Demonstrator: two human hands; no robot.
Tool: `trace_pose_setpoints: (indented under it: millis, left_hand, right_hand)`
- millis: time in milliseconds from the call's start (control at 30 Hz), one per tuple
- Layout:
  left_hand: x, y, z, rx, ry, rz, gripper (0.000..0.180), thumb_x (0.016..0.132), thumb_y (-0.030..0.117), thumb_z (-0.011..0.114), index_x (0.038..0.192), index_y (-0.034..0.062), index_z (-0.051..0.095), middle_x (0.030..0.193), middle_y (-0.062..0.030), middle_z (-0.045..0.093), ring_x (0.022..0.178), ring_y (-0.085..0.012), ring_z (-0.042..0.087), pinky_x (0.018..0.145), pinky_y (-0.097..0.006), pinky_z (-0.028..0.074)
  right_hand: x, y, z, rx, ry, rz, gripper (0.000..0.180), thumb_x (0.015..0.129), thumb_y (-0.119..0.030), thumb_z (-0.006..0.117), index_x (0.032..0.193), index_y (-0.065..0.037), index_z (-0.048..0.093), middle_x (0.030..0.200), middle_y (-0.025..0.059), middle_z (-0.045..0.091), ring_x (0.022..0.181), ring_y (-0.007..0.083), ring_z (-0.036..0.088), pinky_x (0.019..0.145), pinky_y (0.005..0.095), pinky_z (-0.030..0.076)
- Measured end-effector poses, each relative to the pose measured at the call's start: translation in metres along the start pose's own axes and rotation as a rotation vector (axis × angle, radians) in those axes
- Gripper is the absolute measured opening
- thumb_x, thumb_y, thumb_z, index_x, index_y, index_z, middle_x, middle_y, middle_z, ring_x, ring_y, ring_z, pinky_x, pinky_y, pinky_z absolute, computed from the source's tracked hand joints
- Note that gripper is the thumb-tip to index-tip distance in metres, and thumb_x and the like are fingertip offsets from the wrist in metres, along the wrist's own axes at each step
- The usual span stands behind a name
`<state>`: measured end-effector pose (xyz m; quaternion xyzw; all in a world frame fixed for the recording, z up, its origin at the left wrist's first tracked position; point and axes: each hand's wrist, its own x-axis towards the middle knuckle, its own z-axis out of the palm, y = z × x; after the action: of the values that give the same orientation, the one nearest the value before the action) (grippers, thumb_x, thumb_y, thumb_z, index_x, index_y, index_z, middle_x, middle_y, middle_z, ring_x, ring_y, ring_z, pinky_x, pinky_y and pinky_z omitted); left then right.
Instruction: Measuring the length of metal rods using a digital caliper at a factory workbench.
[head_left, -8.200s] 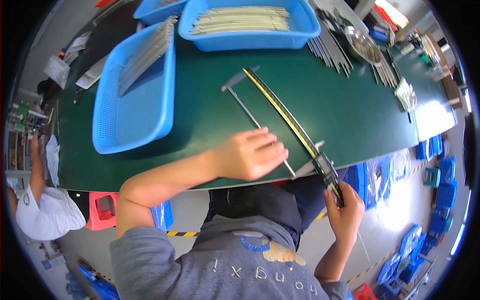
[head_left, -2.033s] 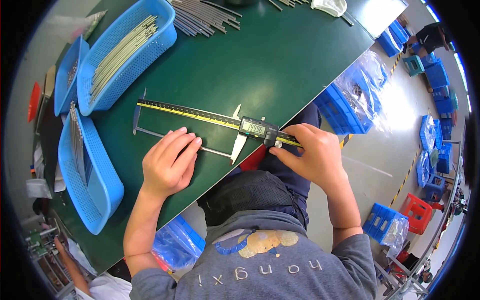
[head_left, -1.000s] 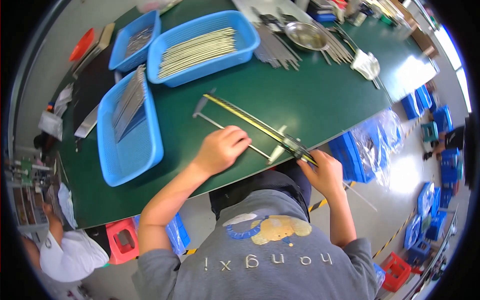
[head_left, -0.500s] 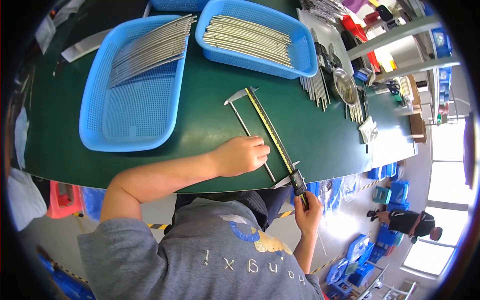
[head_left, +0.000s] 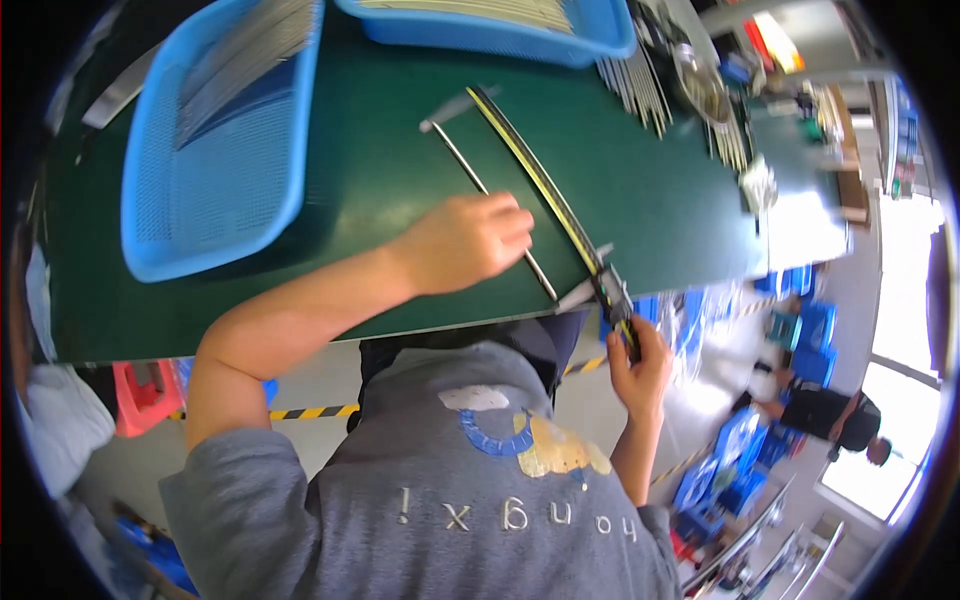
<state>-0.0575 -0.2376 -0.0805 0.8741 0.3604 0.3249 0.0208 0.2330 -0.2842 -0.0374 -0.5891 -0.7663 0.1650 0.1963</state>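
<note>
My left hand [head_left: 470, 240] is closed around the middle of a thin metal rod [head_left: 459, 155], which slants over the green table. A long digital caliper [head_left: 545, 190] runs alongside the rod, to its right. The rod's far end meets the tip of the far jaw, and its near end is at the tip of the lower jaw [head_left: 576, 295]; whether both ends touch I cannot tell. My right hand [head_left: 642, 370] grips the caliper's near end, just below its display slider [head_left: 612, 292], past the table's front edge.
A blue mesh basket [head_left: 135, 190] at the left holds a row of metal rods. Another blue basket [head_left: 480, 45] with rods stands at the back. Loose rods [head_left: 637, 92], a metal bowl [head_left: 703, 85] and a white cloth [head_left: 758, 183] lie to the right. Someone in dark clothes [head_left: 830, 412] is at far right.
The view has shifted, so the baskets and table sit higher and are partly cut off. Both hands keep their grips, with the rod still between the caliper's jaws.
</note>
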Motion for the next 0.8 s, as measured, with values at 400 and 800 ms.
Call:
trace_pose_setpoints:
  millis: [400,800]
  left_hand:
    - [0.003,0.000,-0.006,-0.024,0.059,0.009,0.008,0.069,0.006,0.064,0.077,0.0044,0.063,0.081,-0.0015,0.058,0.078,-0.0171,0.058,0.059,-0.027,0.050]
    - [0.003,-0.001,-0.014,0.001,0.022,0.034,0.009,0.070,0.007,0.065,0.079,0.0048,0.064,0.083,-0.0018,0.060,0.079,-0.0173,0.060,0.060,-0.027,0.051]
  right_hand:
    - [-0.008,-0.003,0.005,0.027,0.008,0.017,0.024,0.079,-0.012,0.070,0.096,0.001,0.060,0.071,0.0096,0.057,0.054,0.0164,0.053,0.051,0.0270,0.042]
    - [-0.016,-0.008,0.013,-0.016,0.038,0.038,0.026,0.077,-0.026,0.072,0.089,-0.005,0.061,0.067,0.0072,0.057,0.051,0.0220,0.057,0.046,0.0320,0.043]
